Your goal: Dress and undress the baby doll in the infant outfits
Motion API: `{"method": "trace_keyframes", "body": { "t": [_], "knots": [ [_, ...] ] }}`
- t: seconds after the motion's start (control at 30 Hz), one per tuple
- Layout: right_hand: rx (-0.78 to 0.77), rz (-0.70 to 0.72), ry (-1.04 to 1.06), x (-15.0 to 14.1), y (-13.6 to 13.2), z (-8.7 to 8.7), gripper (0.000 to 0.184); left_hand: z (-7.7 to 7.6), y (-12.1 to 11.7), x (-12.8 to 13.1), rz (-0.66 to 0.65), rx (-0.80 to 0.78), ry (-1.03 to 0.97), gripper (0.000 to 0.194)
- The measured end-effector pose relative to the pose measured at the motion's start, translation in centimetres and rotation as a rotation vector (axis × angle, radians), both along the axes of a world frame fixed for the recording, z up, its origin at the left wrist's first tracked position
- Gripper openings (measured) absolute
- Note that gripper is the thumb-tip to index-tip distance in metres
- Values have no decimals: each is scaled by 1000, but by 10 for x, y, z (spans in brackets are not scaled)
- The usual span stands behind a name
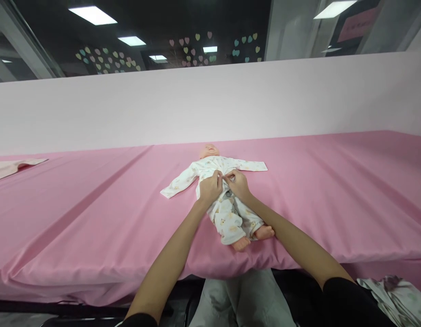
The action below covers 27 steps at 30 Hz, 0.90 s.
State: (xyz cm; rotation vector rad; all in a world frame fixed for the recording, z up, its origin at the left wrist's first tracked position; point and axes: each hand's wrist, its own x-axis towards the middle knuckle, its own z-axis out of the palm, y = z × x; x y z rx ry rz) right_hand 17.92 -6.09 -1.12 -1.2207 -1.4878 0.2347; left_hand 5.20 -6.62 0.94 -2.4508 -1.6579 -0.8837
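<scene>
A baby doll (209,150) lies on its back on a desk (104,218) covered by a pink cloth, its head toward the white wall (210,102) and its bare feet near the front edge. It wears a pale, patterned outfit (227,222) with long sleeves spread out to both sides; no hands show at the cuffs.

The left hand (211,186) and the right hand (238,184) meet over the doll's middle, nearly touching. The fingers of each are pinched together on the fabric at the front of the outfit; exactly what lies between the fingertips is too small to tell. The hands cover part of the doll's torso, and the right forearm passes close beside one of its feet.

At the far left of the desk lies a flat, light-coloured cloth (12,168), well apart from the doll. Low on the right, beside the person's dark sleeve, is a crumpled patterned cloth (398,297). The pink covering has long creases and hangs over the front edge, above the person's grey trousers (243,299). Above the wall, dark glass (156,27) carries heart-shaped stickers and reflections of ceiling lights.
</scene>
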Motion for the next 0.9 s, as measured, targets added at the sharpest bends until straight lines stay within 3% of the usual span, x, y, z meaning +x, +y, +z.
{"method": "trace_keyframes", "body": {
  "t": [0.1, 0.2, 0.33, 0.5, 0.67, 0.9],
  "knots": [
    [41, 60, 20, 2, -1, 1, 10, -2, 1, -3, -43, -13, -107, 25],
    [72, 136, -82, 3, -3, 2, 11, -4, 0, -6, -90, -31, -217, 29],
    [58, 136, -219, 3, -5, 2, 19, -8, -2, -8, -126, -20, -309, 27],
    [80, 125, -275, 1, -5, 2, 21, -13, -3, -6, -12, 39, -438, 24],
    [113, 137, -194, 1, -7, 1, 29, -13, 2, -7, 6, 49, -326, 25],
    [77, 109, -222, 2, -5, 0, 21, -7, -2, -5, 64, 19, -206, 28]
  ]
}}
